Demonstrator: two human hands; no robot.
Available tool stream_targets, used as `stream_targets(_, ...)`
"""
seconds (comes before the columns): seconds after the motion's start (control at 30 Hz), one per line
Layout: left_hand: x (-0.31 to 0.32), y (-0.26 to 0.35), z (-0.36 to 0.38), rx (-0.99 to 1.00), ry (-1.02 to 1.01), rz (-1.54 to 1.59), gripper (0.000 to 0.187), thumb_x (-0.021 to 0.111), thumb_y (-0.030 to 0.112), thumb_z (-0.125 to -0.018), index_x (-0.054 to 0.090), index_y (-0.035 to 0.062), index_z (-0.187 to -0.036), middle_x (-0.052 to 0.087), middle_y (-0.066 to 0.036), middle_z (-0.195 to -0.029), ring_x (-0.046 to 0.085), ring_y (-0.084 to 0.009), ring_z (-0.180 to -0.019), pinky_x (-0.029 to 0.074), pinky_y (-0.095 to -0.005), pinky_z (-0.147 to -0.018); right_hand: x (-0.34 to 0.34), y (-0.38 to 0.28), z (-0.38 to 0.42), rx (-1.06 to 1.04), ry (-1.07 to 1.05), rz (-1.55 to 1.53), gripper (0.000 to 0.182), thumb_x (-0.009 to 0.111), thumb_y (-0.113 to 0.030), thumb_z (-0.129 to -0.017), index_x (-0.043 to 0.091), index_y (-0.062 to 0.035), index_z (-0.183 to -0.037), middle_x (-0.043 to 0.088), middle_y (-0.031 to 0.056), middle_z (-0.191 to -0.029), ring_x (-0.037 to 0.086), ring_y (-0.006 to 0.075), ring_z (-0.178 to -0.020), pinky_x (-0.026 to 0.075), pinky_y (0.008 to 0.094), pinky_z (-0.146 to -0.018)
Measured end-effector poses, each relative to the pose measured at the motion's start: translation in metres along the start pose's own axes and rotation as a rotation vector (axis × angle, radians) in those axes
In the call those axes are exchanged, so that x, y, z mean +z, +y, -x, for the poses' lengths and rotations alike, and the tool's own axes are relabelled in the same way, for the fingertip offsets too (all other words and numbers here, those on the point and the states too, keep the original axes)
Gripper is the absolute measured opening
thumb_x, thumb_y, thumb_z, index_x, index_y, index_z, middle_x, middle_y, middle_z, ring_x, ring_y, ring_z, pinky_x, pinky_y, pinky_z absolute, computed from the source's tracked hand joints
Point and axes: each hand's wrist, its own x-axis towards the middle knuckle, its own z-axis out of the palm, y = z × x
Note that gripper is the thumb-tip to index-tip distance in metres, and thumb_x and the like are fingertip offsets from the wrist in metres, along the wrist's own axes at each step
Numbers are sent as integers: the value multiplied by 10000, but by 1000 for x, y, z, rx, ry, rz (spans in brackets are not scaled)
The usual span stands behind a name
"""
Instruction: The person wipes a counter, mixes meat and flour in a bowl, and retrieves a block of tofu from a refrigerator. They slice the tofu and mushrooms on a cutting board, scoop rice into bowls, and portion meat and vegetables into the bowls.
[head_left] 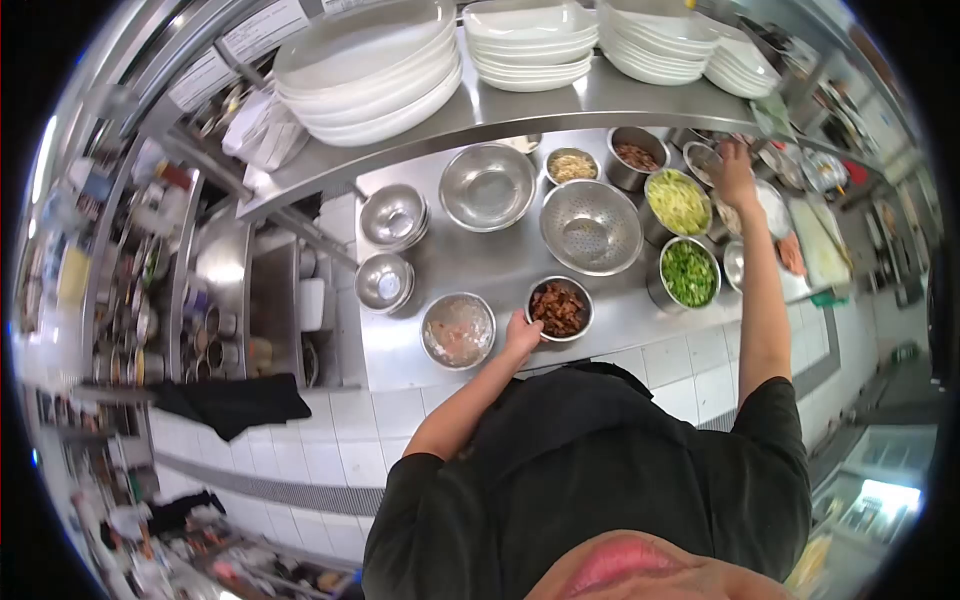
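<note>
My left hand (pixel 521 333) is closed on the rim of a metal bowl (pixel 587 322) that holds browned, chopped meat (pixel 557 309). To its left is another metal bowl (pixel 458 331) with pale pink pieces in cloudy whitish contents. My right hand (pixel 735 177) reaches out over the containers at the back right, near a small metal container (pixel 701 160). Its fingers are too small and indistinct to show whether they hold anything. Close to that arm stand a pot of shredded pale green vegetable (pixel 678 203) and a pot of chopped greens (pixel 689 273).
A perforated metal bowl (pixel 591 228), a large plain bowl (pixel 488 187) and small stacked bowls (pixel 392 215) sit on the steel counter (pixel 480 260). Stacked white dishes (pixel 370 90) line an overhead shelf (pixel 430 125). A cutting board (pixel 818 240) lies at far right.
</note>
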Motion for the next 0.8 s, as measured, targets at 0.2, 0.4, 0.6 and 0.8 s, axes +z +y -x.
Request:
stream_targets(0.2, 11, 2, -13, 86, 312, 230, 330, 579, -15, -882, 423, -58, -1170, 584, -175, -1069, 657, -226, -824, 579, -340, -666, 76, 88, -89, -60, 125, 246, 398, 622, -236, -846, 635, -46, -1196, 638, 224, -1189, 607, 417, -1076, 476, 509, -925)
stream_targets(0.4, 27, -11, -7, 7, 425, 442, 413, 652, 200, -951, 415, 13, -1233, 564, -136, -1026, 637, -211, -783, 571, -334, -660, 126, 134, -122, -229, 291, 219, 337, 596, -199, -872, 651, -39, -1164, 658, 210, -1169, 627, 399, -1062, 499, 487, -893)
stream_targets(0.6, 61, 19, 14, -109, -66, 256, 390, 600, 365, -977, 506, 78, -1223, 555, -98, -1071, 625, -221, -871, 573, -376, -731, 127, 146, -121, -225, 321, 147, 315, 579, -169, -883, 645, -22, -1154, 659, 219, -1153, 625, 414, -1052, 500, 490, -889)
stream_targets(0.8, 88, 64, -63, -44, -110, 326, 500, 603, 423, -969, 475, 54, -1281, 559, -117, -1136, 634, -211, -940, 587, -363, -743, 71, 76, -83, -130, 344, 68, 274, 589, -122, -890, 630, 6, -1129, 641, 260, -1108, 615, 455, -1018, 495, 517, -865)
